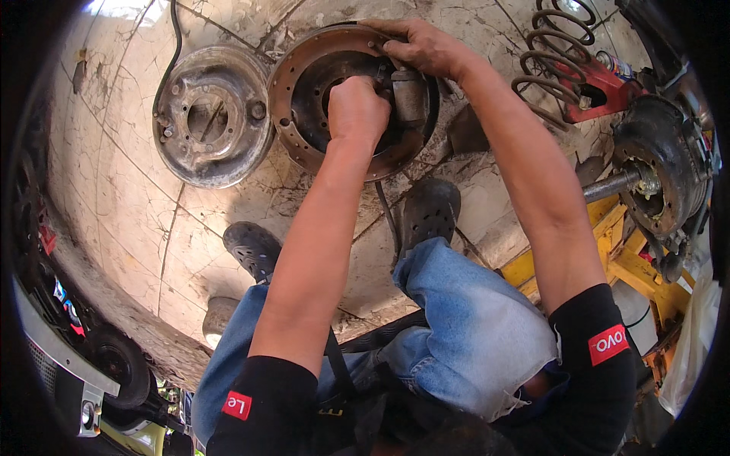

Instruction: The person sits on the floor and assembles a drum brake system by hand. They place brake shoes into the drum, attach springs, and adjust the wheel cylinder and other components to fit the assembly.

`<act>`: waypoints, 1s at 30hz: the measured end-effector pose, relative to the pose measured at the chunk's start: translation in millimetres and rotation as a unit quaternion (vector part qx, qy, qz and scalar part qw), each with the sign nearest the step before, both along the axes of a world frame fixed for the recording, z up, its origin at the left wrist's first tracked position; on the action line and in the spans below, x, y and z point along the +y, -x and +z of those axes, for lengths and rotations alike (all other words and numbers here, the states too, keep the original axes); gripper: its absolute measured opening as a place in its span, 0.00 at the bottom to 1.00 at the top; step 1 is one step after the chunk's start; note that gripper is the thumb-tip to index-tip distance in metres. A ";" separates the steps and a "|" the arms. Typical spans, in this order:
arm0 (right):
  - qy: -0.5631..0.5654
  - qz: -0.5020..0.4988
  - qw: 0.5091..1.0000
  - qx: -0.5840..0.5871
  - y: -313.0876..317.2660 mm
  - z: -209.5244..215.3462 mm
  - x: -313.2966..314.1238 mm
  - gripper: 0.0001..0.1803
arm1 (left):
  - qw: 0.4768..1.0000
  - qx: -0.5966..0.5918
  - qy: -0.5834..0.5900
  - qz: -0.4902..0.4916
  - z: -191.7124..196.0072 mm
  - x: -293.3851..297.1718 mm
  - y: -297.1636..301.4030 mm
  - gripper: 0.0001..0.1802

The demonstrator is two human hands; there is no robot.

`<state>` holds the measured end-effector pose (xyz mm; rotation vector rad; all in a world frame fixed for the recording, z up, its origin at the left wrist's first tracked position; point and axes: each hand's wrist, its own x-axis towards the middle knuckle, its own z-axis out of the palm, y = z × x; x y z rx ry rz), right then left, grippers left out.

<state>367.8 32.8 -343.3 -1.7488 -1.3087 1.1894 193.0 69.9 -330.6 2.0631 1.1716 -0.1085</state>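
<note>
A round, rusty brake drum point(283, 99) with holes around its flange lies on the tiled floor in front of me. My left hand point(357, 110) is closed in a fist over its dark middle; the fingertips, and whatever they may hold, are hidden. At the far right of the rim, my right hand point(422, 49) grips the drum, fingers over the outer edge and thumb on the inner side. A grey cylindrical part point(408, 99) sits inside the drum, between my two hands and just below the right one.
A grey metal brake backing plate point(173, 144) lies left of the drum, beside a black hose point(178, 45). To the right are a coil spring point(537, 57), a red stand point(593, 87) and a greasy hub on an axle point(661, 163). Yellow metal framing point(608, 228) stands near my right arm.
</note>
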 end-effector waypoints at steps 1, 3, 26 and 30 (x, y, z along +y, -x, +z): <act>-0.012 -0.002 1.000 -0.003 0.8 -0.3 -0.4 0.29 | 1.000 -0.022 0.001 0.013 1.0 -3.2 1.7 0.12; -0.012 -0.006 1.000 0.008 2.4 1.5 -2.6 0.29 | 0.997 -0.066 0.004 0.037 4.1 -11.1 8.5 0.12; 0.017 -0.017 1.000 0.007 0.7 -8.2 -7.8 0.29 | 0.977 -0.074 0.186 0.078 -4.9 -1.3 10.2 0.15; 0.064 -0.006 0.998 -0.009 4.9 4.1 -3.4 0.29 | 0.985 -0.068 0.123 0.102 6.3 -9.2 13.1 0.16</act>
